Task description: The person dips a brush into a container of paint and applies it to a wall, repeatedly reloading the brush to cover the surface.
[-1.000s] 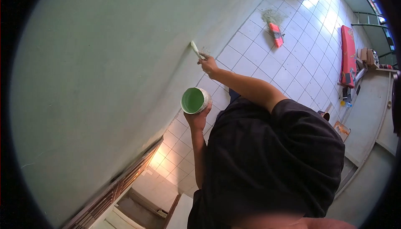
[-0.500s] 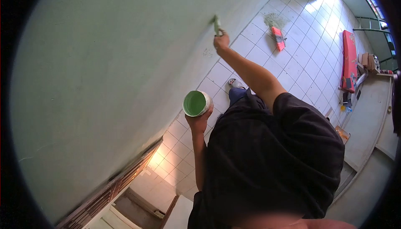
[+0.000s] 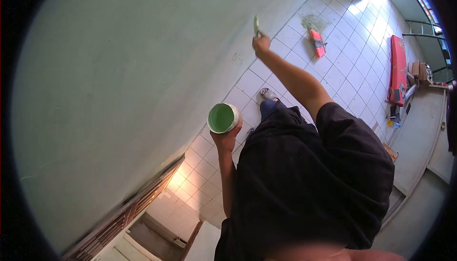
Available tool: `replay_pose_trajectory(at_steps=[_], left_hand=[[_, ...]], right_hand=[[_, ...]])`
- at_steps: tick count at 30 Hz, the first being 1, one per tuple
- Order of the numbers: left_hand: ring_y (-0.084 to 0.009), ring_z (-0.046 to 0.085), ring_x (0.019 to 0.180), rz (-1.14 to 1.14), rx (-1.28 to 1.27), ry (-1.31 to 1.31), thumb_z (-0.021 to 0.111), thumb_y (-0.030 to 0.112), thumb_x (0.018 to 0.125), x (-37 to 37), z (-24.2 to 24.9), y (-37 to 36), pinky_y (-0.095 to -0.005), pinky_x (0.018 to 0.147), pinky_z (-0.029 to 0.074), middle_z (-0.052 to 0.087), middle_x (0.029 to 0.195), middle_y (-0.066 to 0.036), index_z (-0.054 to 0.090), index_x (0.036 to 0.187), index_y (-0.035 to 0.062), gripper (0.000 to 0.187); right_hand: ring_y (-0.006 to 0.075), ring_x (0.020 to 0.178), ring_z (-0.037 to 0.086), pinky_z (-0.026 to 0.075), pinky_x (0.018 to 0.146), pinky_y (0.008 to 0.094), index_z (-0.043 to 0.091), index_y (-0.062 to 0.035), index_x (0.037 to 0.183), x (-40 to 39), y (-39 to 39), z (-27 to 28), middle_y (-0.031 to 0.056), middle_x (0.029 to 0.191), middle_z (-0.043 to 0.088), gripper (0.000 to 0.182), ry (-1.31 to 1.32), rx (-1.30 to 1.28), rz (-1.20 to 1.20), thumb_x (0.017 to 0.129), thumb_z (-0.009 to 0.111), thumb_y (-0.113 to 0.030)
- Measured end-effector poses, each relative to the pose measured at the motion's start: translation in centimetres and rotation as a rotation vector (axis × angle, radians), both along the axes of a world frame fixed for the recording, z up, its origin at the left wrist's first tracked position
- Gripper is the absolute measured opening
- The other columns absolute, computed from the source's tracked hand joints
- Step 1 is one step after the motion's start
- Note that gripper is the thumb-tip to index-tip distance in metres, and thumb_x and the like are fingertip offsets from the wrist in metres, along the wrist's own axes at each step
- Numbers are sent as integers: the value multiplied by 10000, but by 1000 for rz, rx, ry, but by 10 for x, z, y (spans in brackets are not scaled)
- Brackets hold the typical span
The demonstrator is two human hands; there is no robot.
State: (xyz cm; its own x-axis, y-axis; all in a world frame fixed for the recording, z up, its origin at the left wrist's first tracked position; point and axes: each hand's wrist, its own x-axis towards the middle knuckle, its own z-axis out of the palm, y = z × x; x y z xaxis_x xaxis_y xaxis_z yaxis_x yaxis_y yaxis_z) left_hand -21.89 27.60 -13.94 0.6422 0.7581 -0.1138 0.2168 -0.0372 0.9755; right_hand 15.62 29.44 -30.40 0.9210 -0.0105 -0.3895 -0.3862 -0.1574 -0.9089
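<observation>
In the head view, my left hand [image 3: 225,138] is wrapped round the lower side of a paint pot [image 3: 237,114]. The pot is tilted toward me, and light green paint [image 3: 222,118] shows inside its white, paint-smeared rim. My right hand [image 3: 261,45] is closed on the handle of a paintbrush [image 3: 256,24] with a pale green, paint-covered head. That arm reaches forward, and the brush overlaps the lower part of the green wall [image 3: 143,61] in this view. The wall has a small rough patch near my right hand.
White floor tiles [image 3: 333,78] run along the wall's base. A red dustpan [image 3: 317,43] lies beside a heap of debris [image 3: 314,22]. Farther right are a long red box [image 3: 398,70] and a pale cabinet [image 3: 419,137]. A brown slatted frame [image 3: 128,213] stands at lower left.
My right hand and the paintbrush have shifted right, and the brush has turned more upright. The dark shadow beside its head is gone. The pot in my left hand has barely moved.
</observation>
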Motion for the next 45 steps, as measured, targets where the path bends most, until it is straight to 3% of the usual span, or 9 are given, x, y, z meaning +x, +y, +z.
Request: replay_pose_trajectory(at_steps=[6,10,14,22,28,36,40,42,45], left_hand=[[-205,702,1039,35,-48,-10,945,85,689,-2,-6,-2,-371,946,559,733,1158,-94,676,1219,4,599],[-221,701,1035,-32,36,77,950,131,697,4,-6,1,-375,951,553,733,1153,-101,672,1217,0,604],[-228,702,1027,-55,55,38,949,155,706,8,-13,1,-375,955,548,735,1147,-105,674,1209,0,594],[-222,697,1048,-54,39,32,960,157,694,13,-3,-9,-383,960,547,727,1164,-103,668,1225,1,626],[-220,695,1043,-47,21,45,957,135,699,6,-16,-2,-383,966,547,724,1170,-101,665,1226,1,617],[-217,682,1076,26,-34,4,946,81,691,-10,-12,-5,-385,981,554,696,1202,-97,627,1275,3,670],[-229,665,1118,75,-13,73,927,20,687,-19,-7,-7,-396,995,558,667,1240,-99,587,1323,5,722],[-232,664,1121,60,-5,74,926,21,688,-25,-13,-4,-398,996,558,665,1242,-100,583,1326,4,724],[-234,662,1125,27,-6,54,926,21,691,-23,-12,0,-398,999,555,665,1242,-101,579,1328,3,726]], right_hand=[[102,586,559,442,516,317,700,-95,1357,-52,59,22,19,718,646,494,19,85,29,865,661,-62],[185,717,666,522,656,378,761,-80,1228,-142,20,21,127,839,738,330,117,212,505,918,671,-150],[104,650,585,466,577,301,734,-63,1286,-89,-2,4,25,764,678,373,13,74,344,916,692,-97],[144,694,613,495,619,347,719,-57,1293,-48,64,18,93,848,721,349,-149,6,38,961,615,-85],[118,704,624,480,609,308,722,-60,1290,-186,7,27,76,846,734,334,125,177,757,972,663,-143],[219,752,701,547,645,366,723,-21,1238,-57,26,15,141,883,727,389,101,103,-15,867,609,9],[320,838,721,550,756,425,712,-19,1243,-104,75,-6,208,951,742,381,94,2,85,878,602,-8],[174,766,650,523,675,363,747,-103,1260,-164,82,-17,109,891,752,329,33,-40,165,957,620,-89],[159,801,660,538,719,354,749,-107,1259,-215,50,-25,128,933,764,315,65,-71,493,964,638,-111]])
